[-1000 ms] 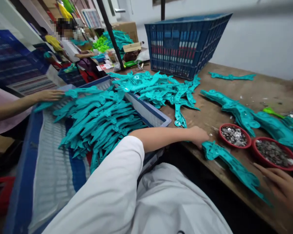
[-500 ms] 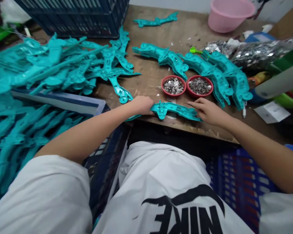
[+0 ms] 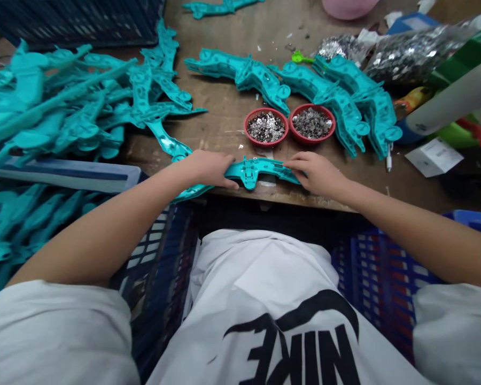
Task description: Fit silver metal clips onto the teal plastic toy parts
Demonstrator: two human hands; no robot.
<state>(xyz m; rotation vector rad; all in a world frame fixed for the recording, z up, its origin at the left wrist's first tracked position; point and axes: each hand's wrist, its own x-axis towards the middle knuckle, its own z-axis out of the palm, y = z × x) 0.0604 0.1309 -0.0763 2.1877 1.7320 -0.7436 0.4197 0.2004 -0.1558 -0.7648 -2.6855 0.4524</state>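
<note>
A teal moulded plastic runner (image 3: pixel 250 172) lies at the table's front edge, its ends under my hands. My left hand (image 3: pixel 206 168) presses over its left part, and my right hand (image 3: pixel 316 174) grips its right end. Just behind it stand two red bowls (image 3: pixel 265 127) (image 3: pixel 311 122) of small silver pieces. A heap of similar teal parts (image 3: pixel 64 101) lies to the left, and one long piece (image 3: pixel 166 140) reaches toward my left hand. More teal parts (image 3: pixel 328 93) lie to the right of the bowls.
A wooden workbench (image 3: pixel 220 117) runs across the view, with a blue plastic crate (image 3: pixel 72 21) at the far left. A bag of silver pieces (image 3: pixel 409 53), a white bottle (image 3: pixel 452 101) and a paper sheet (image 3: pixel 433 156) sit right. Blue crates (image 3: pixel 385 267) stand below.
My view has turned right and steadied since the earliest frame. Both hands have drawn together onto the teal runner, and my right hand now grips its right end.
</note>
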